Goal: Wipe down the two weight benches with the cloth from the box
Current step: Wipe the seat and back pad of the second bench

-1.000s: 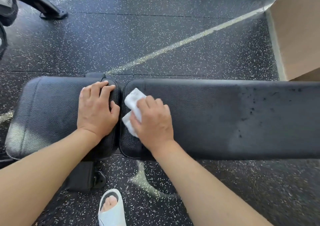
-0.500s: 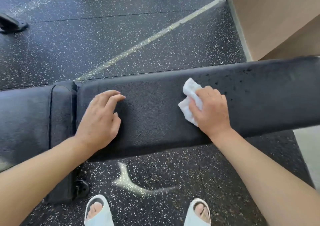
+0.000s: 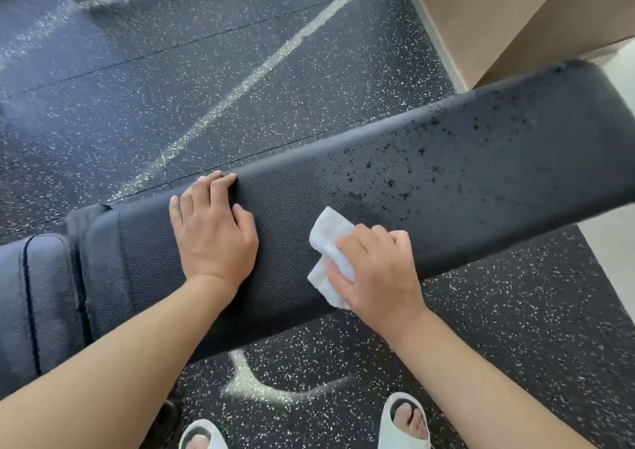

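Observation:
A black padded weight bench (image 3: 464,160) runs from lower left to upper right, its long back pad speckled with dark spots toward the right end. Its shorter seat pad (image 3: 41,297) lies at the left edge. My right hand (image 3: 378,277) holds a white folded cloth (image 3: 328,242) pressed on the back pad near its front edge. My left hand (image 3: 213,232) rests flat on the pad to the left of the cloth, with its fingertips curled over the far edge. Only this one bench is in view.
Black speckled rubber flooring (image 3: 171,88) with a pale painted line surrounds the bench. A tan wall corner (image 3: 498,19) stands at the upper right, close to the bench's far end. My two feet in white slippers (image 3: 405,421) are at the bottom, beside the bench.
My right hand slid the cloth along the back pad, away from the gap beside the seat pad. My left hand moved from the seat pad onto the back pad and reached its far edge.

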